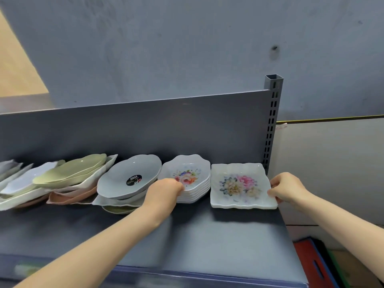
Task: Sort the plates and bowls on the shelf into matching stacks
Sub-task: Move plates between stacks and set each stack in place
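Observation:
A stack of several white scalloped plates with a flower print (188,173) stands mid-shelf; my left hand (164,191) grips its front left edge. To its right lies a square white plate with a flower print (241,185), and my right hand (287,188) pinches its right edge. Left of the stack, a pale blue bowl with a black sticker (128,176) tilts on a mixed pile. Further left, green plates (70,173), white dishes (27,179) and pink plates (68,197) lean in a jumble.
The grey metal shelf (207,235) has a back panel and a slotted upright post (272,121) at its right end. Past the right edge sit a red crate (311,265) and cardboard below. A white board stands right of the post.

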Demonstrator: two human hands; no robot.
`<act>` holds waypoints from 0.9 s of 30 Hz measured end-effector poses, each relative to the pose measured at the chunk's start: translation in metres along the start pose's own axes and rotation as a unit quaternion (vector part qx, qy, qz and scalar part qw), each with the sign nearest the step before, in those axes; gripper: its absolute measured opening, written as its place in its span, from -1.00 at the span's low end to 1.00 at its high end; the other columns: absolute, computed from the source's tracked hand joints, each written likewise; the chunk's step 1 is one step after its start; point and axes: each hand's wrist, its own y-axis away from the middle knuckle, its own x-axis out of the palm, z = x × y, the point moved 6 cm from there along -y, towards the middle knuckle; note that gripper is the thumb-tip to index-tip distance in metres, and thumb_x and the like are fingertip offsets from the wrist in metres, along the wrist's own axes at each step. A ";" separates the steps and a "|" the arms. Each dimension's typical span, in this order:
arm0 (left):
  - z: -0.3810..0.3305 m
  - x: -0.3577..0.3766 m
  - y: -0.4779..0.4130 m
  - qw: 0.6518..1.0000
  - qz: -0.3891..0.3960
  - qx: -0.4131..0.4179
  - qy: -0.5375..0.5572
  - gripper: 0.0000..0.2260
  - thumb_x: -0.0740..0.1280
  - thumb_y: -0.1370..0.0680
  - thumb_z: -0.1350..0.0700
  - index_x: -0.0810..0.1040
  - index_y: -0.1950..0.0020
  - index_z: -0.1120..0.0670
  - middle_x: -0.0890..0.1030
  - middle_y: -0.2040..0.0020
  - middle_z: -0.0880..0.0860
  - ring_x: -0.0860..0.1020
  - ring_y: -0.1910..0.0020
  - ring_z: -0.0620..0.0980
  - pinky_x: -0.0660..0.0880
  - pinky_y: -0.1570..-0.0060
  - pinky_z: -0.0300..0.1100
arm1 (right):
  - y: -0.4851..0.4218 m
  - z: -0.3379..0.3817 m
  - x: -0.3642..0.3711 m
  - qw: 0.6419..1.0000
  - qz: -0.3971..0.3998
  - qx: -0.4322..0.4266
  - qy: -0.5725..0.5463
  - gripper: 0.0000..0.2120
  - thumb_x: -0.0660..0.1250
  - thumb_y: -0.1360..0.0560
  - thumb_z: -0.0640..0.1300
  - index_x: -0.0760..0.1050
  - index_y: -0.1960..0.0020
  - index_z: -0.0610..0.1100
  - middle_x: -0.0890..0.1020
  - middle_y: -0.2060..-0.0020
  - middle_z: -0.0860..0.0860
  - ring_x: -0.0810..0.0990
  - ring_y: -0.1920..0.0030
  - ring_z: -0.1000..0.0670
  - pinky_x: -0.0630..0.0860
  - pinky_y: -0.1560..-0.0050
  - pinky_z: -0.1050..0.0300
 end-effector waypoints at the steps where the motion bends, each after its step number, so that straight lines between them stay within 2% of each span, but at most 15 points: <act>1: 0.000 0.000 0.000 1.000 0.004 0.000 -0.006 -0.85 0.24 -0.39 0.29 0.38 0.23 0.04 0.30 0.34 0.03 0.35 0.22 0.11 0.22 0.29 -0.12 | 0.000 0.002 0.000 1.000 0.005 -0.004 0.008 -0.85 0.32 -0.22 -0.31 0.60 0.25 -0.34 0.69 0.30 -0.22 0.69 0.28 -0.21 0.64 0.15 -0.15; 3: -0.001 0.000 0.001 1.000 0.009 -0.001 -0.002 -0.86 0.24 -0.41 0.30 0.42 0.22 0.05 0.37 0.26 0.05 0.36 0.21 0.11 0.23 0.28 -0.13 | 0.003 0.006 -0.003 0.998 0.017 -0.019 0.050 -0.93 0.33 -0.23 -0.29 0.55 0.34 -0.30 0.66 0.41 -0.18 0.64 0.38 -0.14 0.64 0.22 -0.07; 5: 0.001 -0.001 0.001 1.000 -0.008 -0.002 0.025 -0.86 0.24 -0.43 0.29 0.55 0.14 0.10 0.50 0.19 0.08 0.46 0.16 0.15 0.34 0.26 -0.10 | 0.011 0.018 -0.010 0.989 0.024 -0.053 0.134 -0.86 0.34 -0.29 -0.23 0.44 0.42 -0.20 0.57 0.50 -0.06 0.54 0.41 -0.09 0.51 0.36 0.10; 6: 0.002 -0.002 0.003 0.999 -0.026 -0.005 0.048 -0.82 0.25 -0.45 0.27 0.61 0.06 0.11 0.58 0.12 0.10 0.53 0.10 0.17 0.43 0.21 -0.07 | 0.015 0.028 -0.017 0.981 0.005 -0.077 0.179 -0.83 0.34 -0.33 -0.20 0.43 0.40 -0.20 0.57 0.46 -0.04 0.53 0.35 -0.11 0.43 0.37 0.13; 8: 0.005 -0.010 0.010 0.995 -0.052 -0.018 0.078 -0.75 0.23 -0.50 0.22 0.63 -0.09 0.09 0.64 -0.04 0.09 0.56 -0.05 0.17 0.50 0.06 -0.04 | 0.021 0.054 -0.031 0.964 -0.064 -0.142 0.215 -0.88 0.34 -0.41 -0.17 0.56 0.22 -0.23 0.66 0.27 -0.08 0.58 0.18 -0.17 0.44 0.27 0.10; 11: 0.008 -0.019 0.025 0.992 -0.075 -0.027 0.097 -0.70 0.20 -0.53 0.19 0.62 -0.18 0.05 0.63 -0.11 0.06 0.55 -0.12 0.12 0.48 -0.02 -0.06 | 0.035 0.098 -0.025 0.963 -0.075 -0.224 0.128 -0.79 0.35 -0.46 -0.18 0.65 -0.07 -0.14 0.71 0.06 -0.02 0.63 0.01 -0.10 0.48 0.06 0.11; 14: 0.018 -0.024 0.043 0.989 -0.091 -0.035 0.116 -0.71 0.23 -0.53 0.17 0.62 -0.19 0.05 0.64 -0.11 0.07 0.57 -0.11 0.11 0.49 -0.04 -0.05 | 0.054 0.135 0.008 0.965 -0.012 -0.257 0.058 -0.77 0.34 -0.45 -0.21 0.66 -0.06 -0.10 0.71 0.07 0.02 0.64 0.08 0.00 0.53 0.03 0.13; 19: 0.064 -0.026 0.080 0.985 -0.097 -0.087 0.116 -0.72 0.21 -0.54 0.13 0.61 -0.19 0.01 0.64 -0.11 0.03 0.57 -0.12 0.08 0.50 -0.05 -0.05 | 0.084 0.183 0.061 0.950 0.054 -0.307 0.024 -0.79 0.35 -0.44 -0.24 0.68 -0.02 -0.12 0.71 0.08 0.03 0.61 0.12 0.07 0.47 0.01 0.21; 23: 0.121 -0.026 0.107 0.976 -0.115 -0.139 0.121 -0.70 0.25 -0.53 0.13 0.60 -0.24 0.01 0.64 -0.16 -0.04 0.56 -0.17 -0.03 0.46 -0.14 -0.17 | 0.088 0.214 0.087 0.954 0.079 -0.290 -0.007 -0.83 0.35 -0.44 -0.26 0.69 0.04 -0.15 0.66 0.26 0.08 0.57 0.30 0.15 0.48 0.07 0.21; 26: 0.164 -0.023 0.121 0.966 -0.114 -0.176 0.150 -0.69 0.27 -0.52 0.12 0.60 -0.25 0.00 0.65 -0.16 -0.05 0.58 -0.14 -0.06 0.46 -0.12 -0.21 | 0.085 0.239 0.105 0.967 0.072 -0.241 -0.040 -0.82 0.32 -0.44 -0.27 0.67 0.02 -0.18 0.71 0.27 -0.05 0.67 0.28 -0.04 0.61 0.08 0.08; 27: 0.175 -0.021 0.124 0.963 -0.111 -0.185 0.164 -0.69 0.28 -0.52 0.12 0.59 -0.24 -0.01 0.65 -0.15 -0.05 0.59 -0.12 -0.07 0.47 -0.10 -0.22 | 0.084 0.245 0.109 0.972 0.067 -0.218 -0.058 -0.80 0.30 -0.44 -0.28 0.65 -0.01 -0.18 0.71 0.27 -0.10 0.66 0.32 -0.04 0.63 0.17 0.11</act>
